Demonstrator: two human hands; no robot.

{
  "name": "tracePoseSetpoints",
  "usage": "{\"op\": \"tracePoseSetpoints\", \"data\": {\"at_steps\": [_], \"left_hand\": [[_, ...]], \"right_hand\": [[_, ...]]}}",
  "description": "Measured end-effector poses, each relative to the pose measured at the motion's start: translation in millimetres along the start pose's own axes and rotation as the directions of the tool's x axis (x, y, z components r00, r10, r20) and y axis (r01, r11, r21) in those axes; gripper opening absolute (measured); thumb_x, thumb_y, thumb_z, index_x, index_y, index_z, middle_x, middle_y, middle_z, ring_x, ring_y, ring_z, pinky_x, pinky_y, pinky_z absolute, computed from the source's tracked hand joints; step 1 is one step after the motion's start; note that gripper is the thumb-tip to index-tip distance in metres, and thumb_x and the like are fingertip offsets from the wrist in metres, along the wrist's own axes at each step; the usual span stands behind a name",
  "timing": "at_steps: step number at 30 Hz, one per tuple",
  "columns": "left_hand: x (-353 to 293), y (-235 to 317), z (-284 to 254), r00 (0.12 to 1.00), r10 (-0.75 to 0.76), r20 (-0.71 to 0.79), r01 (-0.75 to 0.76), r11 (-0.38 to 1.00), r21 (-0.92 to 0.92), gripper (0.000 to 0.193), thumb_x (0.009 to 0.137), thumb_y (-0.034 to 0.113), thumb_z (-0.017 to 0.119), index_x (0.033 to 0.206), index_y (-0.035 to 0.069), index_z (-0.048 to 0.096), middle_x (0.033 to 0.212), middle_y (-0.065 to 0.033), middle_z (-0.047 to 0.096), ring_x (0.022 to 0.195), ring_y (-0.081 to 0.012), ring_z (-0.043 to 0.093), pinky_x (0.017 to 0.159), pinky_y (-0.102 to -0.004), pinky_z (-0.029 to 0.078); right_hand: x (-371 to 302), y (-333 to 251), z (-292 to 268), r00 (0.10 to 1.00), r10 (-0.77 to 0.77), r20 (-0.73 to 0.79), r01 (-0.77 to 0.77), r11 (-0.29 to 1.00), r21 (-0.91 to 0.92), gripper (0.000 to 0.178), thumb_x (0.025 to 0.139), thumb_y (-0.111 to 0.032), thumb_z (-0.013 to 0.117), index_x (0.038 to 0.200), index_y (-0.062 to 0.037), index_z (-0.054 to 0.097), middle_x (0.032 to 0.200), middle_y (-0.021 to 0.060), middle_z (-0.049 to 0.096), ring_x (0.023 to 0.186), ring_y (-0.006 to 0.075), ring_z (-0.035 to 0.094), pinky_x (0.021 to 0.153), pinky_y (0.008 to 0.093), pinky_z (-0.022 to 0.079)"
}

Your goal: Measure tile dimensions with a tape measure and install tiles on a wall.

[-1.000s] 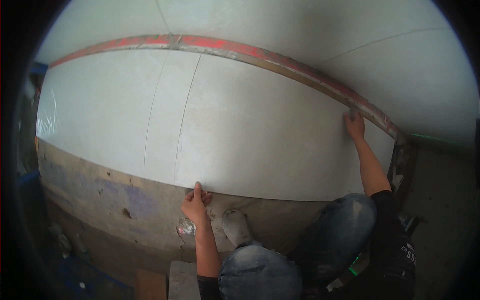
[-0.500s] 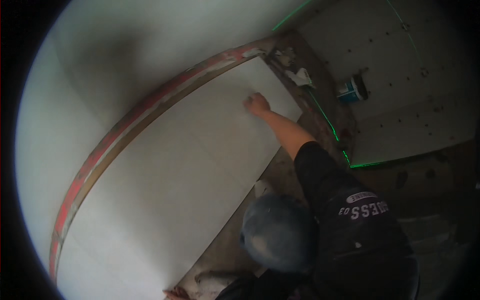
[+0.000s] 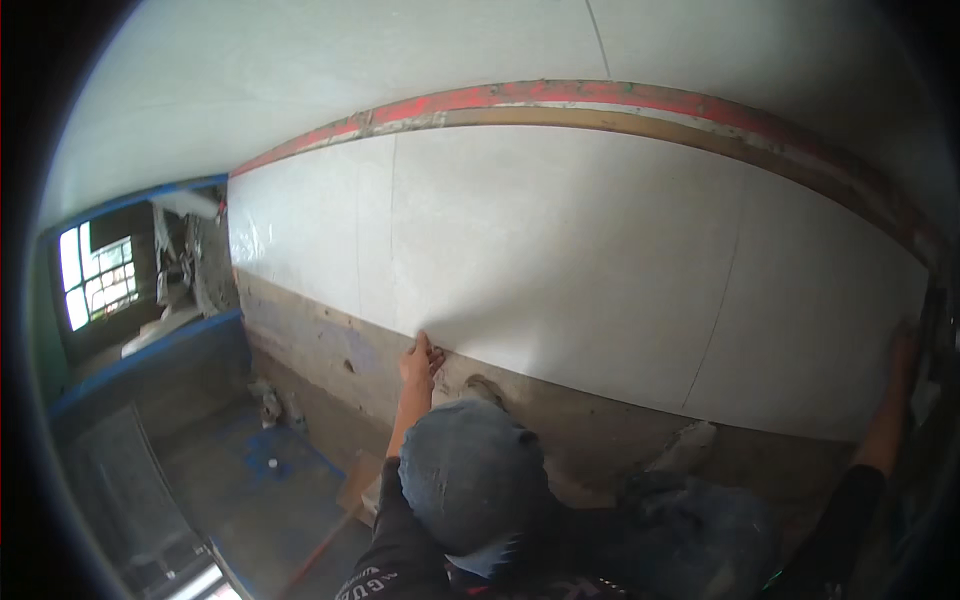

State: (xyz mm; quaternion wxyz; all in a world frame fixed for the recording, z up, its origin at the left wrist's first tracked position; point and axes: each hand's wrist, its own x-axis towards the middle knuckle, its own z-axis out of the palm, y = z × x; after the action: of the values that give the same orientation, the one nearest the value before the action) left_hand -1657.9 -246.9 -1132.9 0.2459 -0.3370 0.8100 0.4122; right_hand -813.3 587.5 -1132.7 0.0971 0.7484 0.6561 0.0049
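A long pale panel (image 3: 560, 250) with several thin dark lines across it spreads in front of me. My left hand (image 3: 422, 360) is at its near edge, one finger stretched up to the edge and the others loosely bent and apart. I see nothing held in it. Far to the right, my right hand (image 3: 904, 345) is at the panel's right end. It is dim there, and its fingers cannot be made out.
A red strip (image 3: 480, 97) and a tan strip (image 3: 560, 118) run along the panel's far side. My denim-covered knees (image 3: 470, 480) are close to the near edge. A barred window (image 3: 98, 270) and blue-taped ledge (image 3: 150, 340) are at left.
The view has swung left along the panel. My right hand, loosely closed on the panel's surface before, is now at its right end. My left hand remains by the near edge.
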Motion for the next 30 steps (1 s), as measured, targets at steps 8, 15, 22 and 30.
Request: {"op": "tracePoseSetpoints", "data": {"at_steps": [8, 15, 22, 30], "left_hand": [[-31, 5, -4, 1.000, -0.019, -0.021, 0.018, 0.999, -0.048, 0.055, 0.097, 0.039, 0.077, 0.125, -0.006, 0.061, 0.104, -0.0125, 0.065, 0.090, -0.0256, 0.069, 0.078, -0.0404, 0.064], [-16, -18, -14, 0.997, -0.036, 0.066, 0.043, 0.993, -0.113, 0.053, 0.098, 0.040, 0.076, 0.124, -0.004, 0.062, 0.100, -0.0103, 0.065, 0.087, -0.0239, 0.068, 0.078, -0.0407, 0.063], [-14, -19, 11, 0.996, 0.013, 0.087, -0.001, 0.990, -0.139, 0.047, 0.098, 0.039, 0.076, 0.117, -0.002, 0.063, 0.098, -0.0087, 0.065, 0.084, -0.0227, 0.068, 0.077, -0.0388, 0.064], [-18, 5, -23, 0.975, 0.170, -0.140, -0.160, 0.984, 0.084, 0.044, 0.099, 0.038, 0.075, 0.108, -0.005, 0.067, 0.086, -0.0081, 0.067, 0.078, -0.0225, 0.071, 0.069, -0.0393, 0.060]], "right_hand": [[97, 51, 76, 0.917, -0.398, -0.002, 0.251, 0.581, -0.774, 0.055, 0.114, -0.033, 0.037, 0.163, -0.0075, 0.035, 0.155, 0.0204, 0.051, 0.143, 0.0355, 0.050, 0.123, 0.0490, 0.033], [122, 61, 45, 0.916, -0.396, 0.072, 0.316, 0.597, -0.737, 0.055, 0.112, -0.033, 0.042, 0.161, -0.0070, 0.039, 0.153, 0.0202, 0.053, 0.141, 0.0345, 0.051, 0.120, 0.0473, 0.037], [60, 43, -13, 0.937, -0.325, 0.129, 0.328, 0.687, -0.649, 0.055, 0.111, -0.033, 0.046, 0.159, -0.0065, 0.042, 0.151, 0.0200, 0.055, 0.139, 0.0334, 0.053, 0.117, 0.0457, 0.040], [48, 10, 81, 0.904, -0.328, 0.273, 0.426, 0.737, -0.525, 0.055, 0.109, -0.033, 0.052, 0.156, -0.0059, 0.046, 0.148, 0.0197, 0.058, 0.138, 0.0323, 0.055, 0.114, 0.0438, 0.044]]}}
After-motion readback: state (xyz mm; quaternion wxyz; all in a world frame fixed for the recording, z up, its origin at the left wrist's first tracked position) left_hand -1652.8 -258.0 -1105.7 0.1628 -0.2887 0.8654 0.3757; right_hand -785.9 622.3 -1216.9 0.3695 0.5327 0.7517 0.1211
